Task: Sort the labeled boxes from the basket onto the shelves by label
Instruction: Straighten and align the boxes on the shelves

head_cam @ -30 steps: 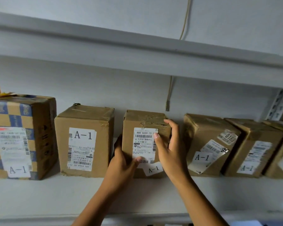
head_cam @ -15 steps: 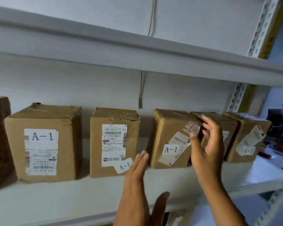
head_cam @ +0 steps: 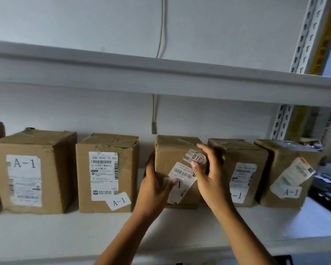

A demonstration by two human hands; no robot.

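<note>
Nearest to me, my two forearms reach up over the front edge of the shelf (head_cam: 180,232). My left hand (head_cam: 155,186) grips the left front corner of the middle box (head_cam: 172,159): the thumb lies across its front label, the fingers wrap round the left side out of sight. My right hand (head_cam: 211,176) is curled over the box's right front edge, thumb on the face near the peeling tag, fingers bent round the side in the narrow gap to the next box (head_cam: 243,169). So both hands hold the same box, which stands on the shelf in the row.

I judge this to be the tidying step: the box is already shelved and sits turned a little, its label skewed, so I am squaring it up with its neighbours. What shows of its label ends in "1", and the boxes beside it read A-1, so it seems to belong here.

Next, I think, calls for a small twist to bring the face forward, keeping my right fingers from dragging the neighbour, then letting go.

Further off, the left box (head_cam: 105,173) and the big box (head_cam: 31,169) stand face out, and the end box (head_cam: 287,173) sits angled. Behind is the wall, with a cable (head_cam: 161,35) hanging down.
</note>
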